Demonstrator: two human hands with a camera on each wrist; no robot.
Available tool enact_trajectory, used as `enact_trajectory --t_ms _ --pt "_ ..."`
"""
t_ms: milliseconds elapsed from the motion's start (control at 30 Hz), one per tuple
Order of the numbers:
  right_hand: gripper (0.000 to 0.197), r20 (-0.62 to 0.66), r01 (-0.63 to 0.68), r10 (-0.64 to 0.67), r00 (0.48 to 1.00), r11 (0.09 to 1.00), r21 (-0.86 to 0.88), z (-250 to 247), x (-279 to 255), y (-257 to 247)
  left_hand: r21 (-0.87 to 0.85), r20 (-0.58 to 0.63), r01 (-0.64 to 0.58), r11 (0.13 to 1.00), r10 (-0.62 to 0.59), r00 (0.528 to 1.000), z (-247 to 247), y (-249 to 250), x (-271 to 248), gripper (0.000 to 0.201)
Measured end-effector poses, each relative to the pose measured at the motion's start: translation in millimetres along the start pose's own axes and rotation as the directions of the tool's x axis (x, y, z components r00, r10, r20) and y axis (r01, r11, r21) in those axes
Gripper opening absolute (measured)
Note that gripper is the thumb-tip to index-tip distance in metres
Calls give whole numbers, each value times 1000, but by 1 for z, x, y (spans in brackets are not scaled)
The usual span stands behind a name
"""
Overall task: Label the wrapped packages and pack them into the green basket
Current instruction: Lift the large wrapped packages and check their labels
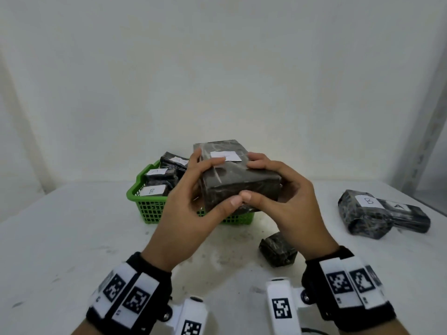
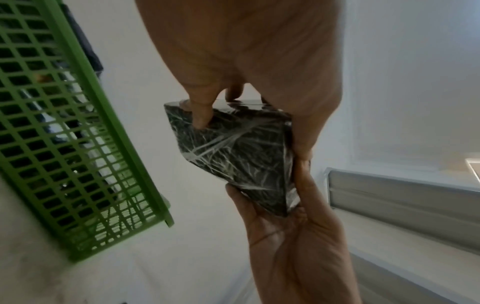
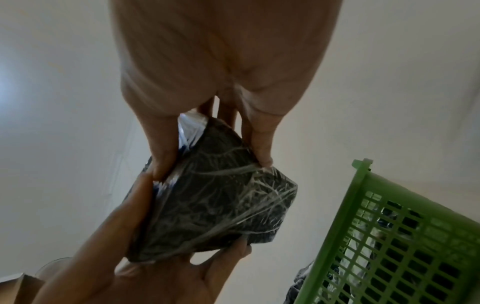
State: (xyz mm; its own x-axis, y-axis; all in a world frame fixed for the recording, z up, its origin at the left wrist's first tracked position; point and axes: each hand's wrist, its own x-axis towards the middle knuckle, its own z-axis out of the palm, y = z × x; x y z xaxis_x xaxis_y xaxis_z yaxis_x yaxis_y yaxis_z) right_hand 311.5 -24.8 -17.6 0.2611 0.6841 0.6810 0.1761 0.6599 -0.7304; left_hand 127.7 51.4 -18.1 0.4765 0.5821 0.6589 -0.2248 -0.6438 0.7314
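Centre of head view: my left hand (image 1: 183, 209) and right hand (image 1: 285, 199) both clasp the dark, film-wrapped rectangular package (image 1: 237, 180), fingers curled over its white paper label (image 1: 226, 155), thumbs touching at the near edge, above the green plastic lattice basket (image 1: 150, 211) holding labelled packages.

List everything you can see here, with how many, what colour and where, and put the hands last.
held package: one, dark, white label on top, above the basket
green basket: one, on the table, behind the hands
packages in basket: at least three, dark, white labels
labelled packages: two, dark, marked B and A, table's right
small package: one, dark, no label visible, by the right wrist
table: one, white
left hand: grips the held package
right hand: grips the held package
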Motion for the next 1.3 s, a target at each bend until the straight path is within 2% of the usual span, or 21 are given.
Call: enact_trajectory --t_ms 67,167,267,433,500,600,700,967,1033,1133,1300 --pt "62 50 -59 59 997 998 8 -2 1 0 -31 -41 -30 999 29 999 -2 -1 -1 58" --pt "82 100 -184 180 979 983 30 -9 4 -3 -59 -75 -46 997 42 996 -2 -4 -3 56" --pt "81 181 -211 219 959 975 -62 -12 5 -7 -60 -59 -24 998 21 998 -2 -8 -4 60" --pt "83 259 -225 265 929 959 -173 -5 1 -7 71 -81 -36 997 42 996 -9 -11 0 61" --pt "85 228 -196 246 942 956 -218 -1 0 -4 74 -82 -25 997 31 996 -10 -12 2 61" --pt "85 179 -176 214 960 962 -207 -1 0 -3 35 -10 -17 999 17 1000 -11 -12 0 68" --pt "84 176 -163 203 963 962 -218 -3 0 -2 43 -26 -20 999 21 999 -12 -13 2 67" --pt "60 145 -175 216 966 952 -250 -4 2 -3 53 0 2 999 -2 1000 -12 -17 1 68" --pt "67 155 -181 223 962 952 -247 -5 2 -1 32 -15 8 999 -7 1000 -12 -18 2 64" --pt "87 167 -186 228 959 955 -232 -4 1 0 7 -7 26 1000 -26 1000 -14 -20 3 68" --pt "75 149 -205 251 957 942 -265 -1 0 1 29 -12 45 999 -45 999 -14 -22 5 69"
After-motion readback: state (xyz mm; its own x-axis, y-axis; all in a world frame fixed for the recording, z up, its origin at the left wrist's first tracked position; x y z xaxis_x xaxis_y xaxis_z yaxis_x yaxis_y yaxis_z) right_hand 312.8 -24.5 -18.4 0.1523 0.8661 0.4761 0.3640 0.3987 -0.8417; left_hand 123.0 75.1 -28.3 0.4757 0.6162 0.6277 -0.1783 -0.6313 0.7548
